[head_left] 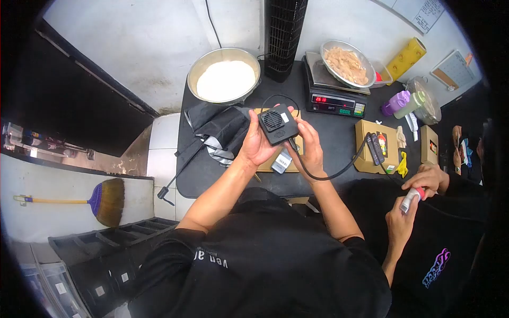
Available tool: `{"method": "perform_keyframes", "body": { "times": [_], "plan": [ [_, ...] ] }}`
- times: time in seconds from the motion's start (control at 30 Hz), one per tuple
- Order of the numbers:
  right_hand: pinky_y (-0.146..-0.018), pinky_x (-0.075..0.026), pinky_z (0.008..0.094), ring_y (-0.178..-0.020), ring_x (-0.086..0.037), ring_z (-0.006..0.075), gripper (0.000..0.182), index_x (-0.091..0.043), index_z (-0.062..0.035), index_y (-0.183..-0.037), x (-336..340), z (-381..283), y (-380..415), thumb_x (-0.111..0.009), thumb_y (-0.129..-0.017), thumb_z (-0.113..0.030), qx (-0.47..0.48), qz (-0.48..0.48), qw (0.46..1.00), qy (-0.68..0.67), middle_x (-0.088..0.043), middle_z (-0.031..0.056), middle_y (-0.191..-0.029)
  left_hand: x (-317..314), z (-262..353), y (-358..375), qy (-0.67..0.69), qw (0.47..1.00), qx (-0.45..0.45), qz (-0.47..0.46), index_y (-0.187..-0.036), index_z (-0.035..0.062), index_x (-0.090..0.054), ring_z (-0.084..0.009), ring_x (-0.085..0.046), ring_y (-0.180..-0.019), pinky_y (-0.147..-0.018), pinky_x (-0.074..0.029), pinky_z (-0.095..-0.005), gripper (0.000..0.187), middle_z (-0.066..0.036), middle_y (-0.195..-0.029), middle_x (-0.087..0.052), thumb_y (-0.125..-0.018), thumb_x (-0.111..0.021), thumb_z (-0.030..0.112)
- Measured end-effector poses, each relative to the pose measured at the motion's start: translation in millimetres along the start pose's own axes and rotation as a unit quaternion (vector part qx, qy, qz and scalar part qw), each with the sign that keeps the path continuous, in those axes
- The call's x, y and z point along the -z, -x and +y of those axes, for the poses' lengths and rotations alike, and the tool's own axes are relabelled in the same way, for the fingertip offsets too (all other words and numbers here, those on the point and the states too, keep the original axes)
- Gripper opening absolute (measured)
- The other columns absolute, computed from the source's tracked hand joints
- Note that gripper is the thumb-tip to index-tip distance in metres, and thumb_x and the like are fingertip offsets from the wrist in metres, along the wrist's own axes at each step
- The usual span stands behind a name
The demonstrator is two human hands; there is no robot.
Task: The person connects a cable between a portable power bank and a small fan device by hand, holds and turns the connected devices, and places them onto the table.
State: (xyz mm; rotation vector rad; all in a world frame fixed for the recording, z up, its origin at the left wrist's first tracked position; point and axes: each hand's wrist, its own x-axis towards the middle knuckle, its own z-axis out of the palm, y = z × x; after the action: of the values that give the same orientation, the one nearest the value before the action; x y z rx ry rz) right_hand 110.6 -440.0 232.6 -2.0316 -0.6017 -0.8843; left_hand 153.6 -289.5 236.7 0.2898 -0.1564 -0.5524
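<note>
A small black device (279, 125) with a round vent grille and a cable is held up between my two hands. My left hand (258, 142) grips its left side, thumb along the edge. On its right side, my right hand (309, 146) has its fingers against the case, with the black cable (339, 170) running past it. Below the device lie a brown cardboard piece (269, 165) and a small grey item with a white label (281, 161). A folded black umbrella (217, 124) rests left of my left hand.
A bowl of white powder (225, 79) stands at the back left. The scale (335, 102) carries a bowl of meat pieces (345, 64). Boxes (371, 159) and bottles (395, 103) are at the right, where a co-worker's hands (401, 218) hold a small red-and-white item.
</note>
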Motion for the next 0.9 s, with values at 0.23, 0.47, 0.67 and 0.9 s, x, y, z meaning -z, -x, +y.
{"method": "perform_keyframes", "body": {
  "times": [0.23, 0.47, 0.67, 0.9],
  "plan": [
    [-0.088, -0.047, 0.0407, -0.109, -0.052, 0.0372, 0.066, -0.045, -0.0027, -0.125, 6.7, 1.7, 13.3, -0.077, -0.067, -0.007, -0.043, -0.002, 0.999, 0.022, -0.048, 0.0195, -0.122, -2.6, 2.3, -2.6, 0.019, 1.000, 0.019, -0.003, -0.136, 0.0105, -0.037, -0.0327, -0.038, -0.128, -0.104, -0.034, -0.0465, 0.075, -0.015, -0.143, -0.033, -0.086, -0.030, 0.066],
    [-0.087, -0.047, 0.0373, -0.106, -0.055, 0.0323, 0.054, -0.050, -0.0005, -0.120, 19.0, -15.4, 7.3, -0.074, -0.072, -0.008, -0.099, 0.007, 0.995, -0.021, -0.052, 0.0178, -0.117, 0.0, -3.4, -12.5, 0.057, 0.995, 0.054, 0.063, -0.132, -0.0008, -0.037, -0.0347, -0.043, -0.123, -0.104, -0.034, -0.0510, 0.080, -0.020, -0.132, -0.044, -0.086, -0.030, 0.064],
    [-0.080, -0.050, 0.0302, -0.095, -0.060, 0.0211, 0.036, -0.055, 0.0005, -0.116, 28.3, -21.9, -9.6, -0.065, -0.082, -0.006, -0.192, 0.015, 0.975, -0.110, -0.056, 0.0138, -0.110, -4.3, -9.9, -13.9, 0.088, 0.990, 0.074, 0.078, -0.124, 0.0010, -0.044, -0.0313, -0.048, -0.118, -0.101, -0.041, -0.0446, 0.073, -0.019, -0.124, -0.049, -0.085, -0.036, 0.062],
    [-0.084, -0.050, 0.0302, -0.101, -0.058, 0.0193, 0.036, -0.054, 0.0019, -0.119, 32.5, -34.6, -11.7, -0.061, -0.084, -0.001, -0.233, 0.011, 0.958, -0.166, -0.055, 0.0119, -0.109, 2.9, -10.8, -15.6, 0.199, 0.969, 0.087, 0.117, -0.126, -0.0026, -0.039, -0.0405, -0.047, -0.116, -0.100, -0.042, -0.0513, 0.073, -0.024, -0.127, -0.043, -0.082, -0.053, 0.053]
  ]
}}
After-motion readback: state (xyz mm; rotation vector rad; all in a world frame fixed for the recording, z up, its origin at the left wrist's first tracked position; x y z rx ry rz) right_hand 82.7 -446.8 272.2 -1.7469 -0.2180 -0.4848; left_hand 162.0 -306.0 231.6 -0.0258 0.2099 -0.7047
